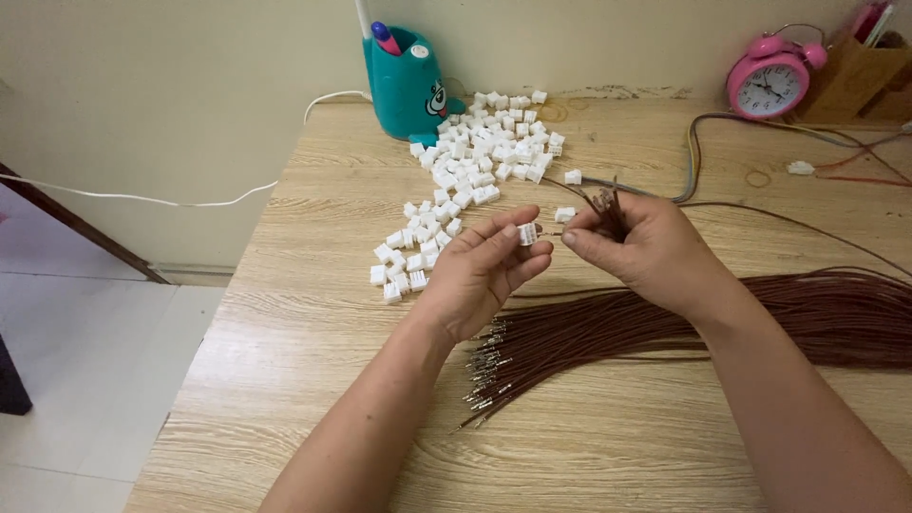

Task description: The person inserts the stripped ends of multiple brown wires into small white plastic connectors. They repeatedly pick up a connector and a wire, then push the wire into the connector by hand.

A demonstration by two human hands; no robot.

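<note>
My left hand pinches a small white plastic connector between thumb and fingertips above the wooden table. My right hand holds a few brown wires, their metal tips pointing at the connector. The two hands nearly touch. A thick bundle of brown wires with metal terminals lies under my right wrist, ends fanned toward the table's front.
A heap of white connectors spreads across the table's far middle, with a smaller cluster near my left hand. A teal pen holder stands at the back, a pink alarm clock at the back right. The table's left edge drops to a tiled floor.
</note>
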